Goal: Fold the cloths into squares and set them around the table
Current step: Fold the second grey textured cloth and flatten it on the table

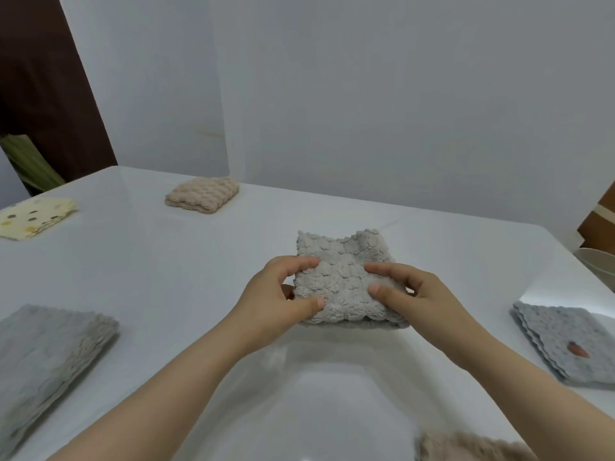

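Note:
A fluffy light grey cloth (342,277), folded into a rough square, is held just above the middle of the white table (166,267). My left hand (279,297) grips its left edge, thumb on top and fingers curled over the upper side. My right hand (412,291) grips its right edge the same way. Folded cloths lie around the table: a beige one (202,194) at the far side, a yellow dotted one (33,216) far left, a grey one (43,357) near left, and a blue-grey one (572,341) at the right.
A brownish fluffy cloth (466,447) peeks in at the bottom edge near my right arm. A pale rounded object (599,264) stands past the table's right edge. A plain wall rises behind the table, with a dark door at the far left.

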Demonstrator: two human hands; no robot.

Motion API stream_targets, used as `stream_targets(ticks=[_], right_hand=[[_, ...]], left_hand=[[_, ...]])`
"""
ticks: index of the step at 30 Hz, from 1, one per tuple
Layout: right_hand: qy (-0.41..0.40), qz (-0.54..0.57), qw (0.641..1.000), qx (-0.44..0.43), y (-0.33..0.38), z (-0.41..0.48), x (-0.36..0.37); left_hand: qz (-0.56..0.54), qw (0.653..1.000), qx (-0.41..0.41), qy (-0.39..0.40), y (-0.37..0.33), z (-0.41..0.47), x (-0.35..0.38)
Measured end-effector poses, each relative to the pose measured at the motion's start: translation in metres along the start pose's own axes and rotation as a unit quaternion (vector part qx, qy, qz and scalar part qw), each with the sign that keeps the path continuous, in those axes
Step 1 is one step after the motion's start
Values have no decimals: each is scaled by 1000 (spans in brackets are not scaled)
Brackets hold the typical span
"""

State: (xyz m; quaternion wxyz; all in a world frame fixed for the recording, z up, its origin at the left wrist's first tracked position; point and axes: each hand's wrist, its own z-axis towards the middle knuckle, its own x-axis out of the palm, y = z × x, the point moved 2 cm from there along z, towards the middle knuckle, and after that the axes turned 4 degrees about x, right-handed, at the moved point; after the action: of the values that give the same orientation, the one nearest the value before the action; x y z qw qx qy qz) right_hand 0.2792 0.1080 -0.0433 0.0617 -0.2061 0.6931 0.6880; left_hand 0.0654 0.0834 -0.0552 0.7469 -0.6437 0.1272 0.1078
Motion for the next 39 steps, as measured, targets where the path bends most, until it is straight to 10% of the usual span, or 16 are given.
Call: stream_targets(ticks=[21, 39], right_hand=[[-113, -52, 992, 31, -64, 167, -81], [-242, -119, 963, -17, -97, 232, -87]], left_hand=[[154, 985, 28, 72, 29, 218, 92], [196, 974, 96, -57, 68, 273, 130]])
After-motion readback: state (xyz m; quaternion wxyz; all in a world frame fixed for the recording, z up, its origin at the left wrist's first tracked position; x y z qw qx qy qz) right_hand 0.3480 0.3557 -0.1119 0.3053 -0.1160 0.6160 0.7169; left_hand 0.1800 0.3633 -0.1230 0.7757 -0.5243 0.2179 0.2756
